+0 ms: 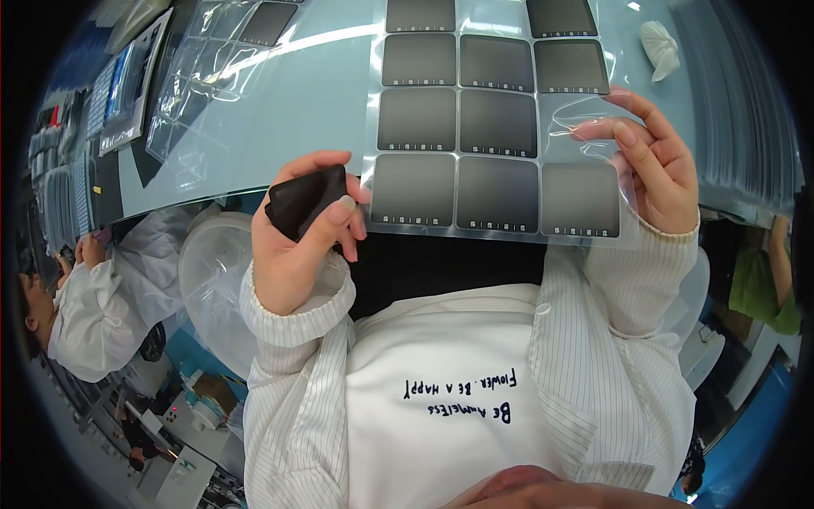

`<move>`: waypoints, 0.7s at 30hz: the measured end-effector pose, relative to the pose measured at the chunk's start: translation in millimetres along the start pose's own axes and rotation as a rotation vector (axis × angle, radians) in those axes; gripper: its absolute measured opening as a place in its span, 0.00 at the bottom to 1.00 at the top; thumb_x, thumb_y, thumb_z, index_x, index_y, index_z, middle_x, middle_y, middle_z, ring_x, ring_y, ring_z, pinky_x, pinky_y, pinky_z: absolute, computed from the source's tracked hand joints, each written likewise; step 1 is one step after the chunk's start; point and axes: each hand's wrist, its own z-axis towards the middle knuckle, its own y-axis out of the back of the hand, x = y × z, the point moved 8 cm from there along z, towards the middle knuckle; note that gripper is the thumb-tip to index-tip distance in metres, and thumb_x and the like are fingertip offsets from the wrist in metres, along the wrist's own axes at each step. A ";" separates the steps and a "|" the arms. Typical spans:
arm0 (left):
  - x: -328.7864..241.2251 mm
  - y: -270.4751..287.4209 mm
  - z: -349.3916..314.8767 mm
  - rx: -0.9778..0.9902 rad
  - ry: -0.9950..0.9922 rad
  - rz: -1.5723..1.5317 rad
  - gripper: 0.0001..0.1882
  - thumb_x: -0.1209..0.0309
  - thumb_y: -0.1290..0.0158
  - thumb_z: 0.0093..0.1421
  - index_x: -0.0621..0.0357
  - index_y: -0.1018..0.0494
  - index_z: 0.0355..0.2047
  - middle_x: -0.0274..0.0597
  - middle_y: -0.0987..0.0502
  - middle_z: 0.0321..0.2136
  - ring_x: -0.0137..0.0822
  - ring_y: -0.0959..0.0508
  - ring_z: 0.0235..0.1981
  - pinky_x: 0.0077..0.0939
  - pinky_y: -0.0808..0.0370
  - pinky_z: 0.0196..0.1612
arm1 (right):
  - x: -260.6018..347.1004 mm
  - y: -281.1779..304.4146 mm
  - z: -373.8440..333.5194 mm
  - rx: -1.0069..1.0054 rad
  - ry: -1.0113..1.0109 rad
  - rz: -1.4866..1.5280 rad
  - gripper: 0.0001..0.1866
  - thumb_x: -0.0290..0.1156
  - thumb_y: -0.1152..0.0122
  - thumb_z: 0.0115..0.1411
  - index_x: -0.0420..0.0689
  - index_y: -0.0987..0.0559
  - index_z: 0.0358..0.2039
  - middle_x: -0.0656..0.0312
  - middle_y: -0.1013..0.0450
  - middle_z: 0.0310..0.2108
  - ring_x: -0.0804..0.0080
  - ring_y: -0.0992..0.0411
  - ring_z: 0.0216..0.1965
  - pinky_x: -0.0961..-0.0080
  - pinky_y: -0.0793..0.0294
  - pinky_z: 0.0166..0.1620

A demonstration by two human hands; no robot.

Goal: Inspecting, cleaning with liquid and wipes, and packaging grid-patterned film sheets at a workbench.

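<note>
A thin black rectangular panel (307, 202) is held between the thumb and fingers of my left hand (292, 246), and another dark edge shows behind it. Beside it lies a clear plastic sheet with pockets (496, 231), its near end hanging past the table's front edge. Dark grey rectangular panels, such as the near middle one (498, 193), fill most of its pockets. At the sheet's right side, my right hand (649, 157) has its fingers apart and touches the crinkled film of a pocket without a panel (577, 119). That hand holds no panel.
On the left of the pale table (331, 93) lies another clear pocketed sheet (199, 93) with a dark panel (269, 23). A crumpled white wad (660, 51) rests at the far right. Stacked clear sheets (746, 110) stand beyond it. A person in white (110, 314) sits at left.
</note>
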 end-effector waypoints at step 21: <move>4.4 -1.2 -3.5 -0.012 0.011 0.126 0.21 0.83 0.44 0.53 0.67 0.33 0.48 0.38 0.25 0.26 0.21 0.30 0.21 0.12 0.33 0.22 | 31.2 -13.8 -7.7 0.032 0.251 -0.229 0.20 0.25 0.53 0.65 0.33 0.34 0.56 0.48 0.23 0.39 0.81 0.25 0.28 0.93 0.29 0.32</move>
